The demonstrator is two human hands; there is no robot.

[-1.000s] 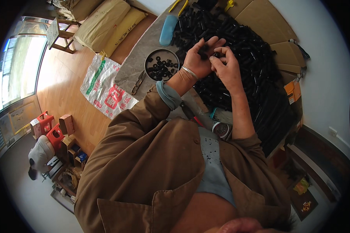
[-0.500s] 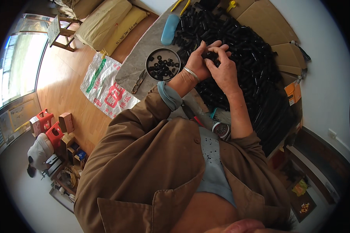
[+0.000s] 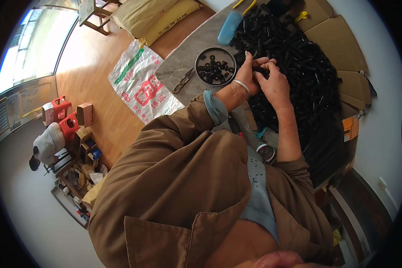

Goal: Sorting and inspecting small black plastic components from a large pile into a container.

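Above the near edge of a large heap of black tube-like pieces (image 3: 308,85), my two hands meet. My left hand (image 3: 247,77), with a silver bangle at the wrist, is closed around a small black part (image 3: 259,70). From the other side my right hand (image 3: 276,85) pinches the same part, its thumb and fingers bent over it. The fingers cover most of the part, so its exact kind is hidden. Left of my hands stands a round metal tray (image 3: 196,67) with several small black rings (image 3: 215,71) in it.
Metal snips (image 3: 183,81) lie left of the tray on the grey table (image 3: 172,64). Beyond are a light blue case (image 3: 230,28) and a yellow scoop (image 3: 302,16). Cardboard (image 3: 344,42) borders the heap. A round tin (image 3: 266,152) sits near my right forearm. A printed sack (image 3: 143,85) lies left.
The view has shifted, so the table and floor things appear farther right and mostly higher. My right fingers have closed in more on the black part, and the hands stay together.
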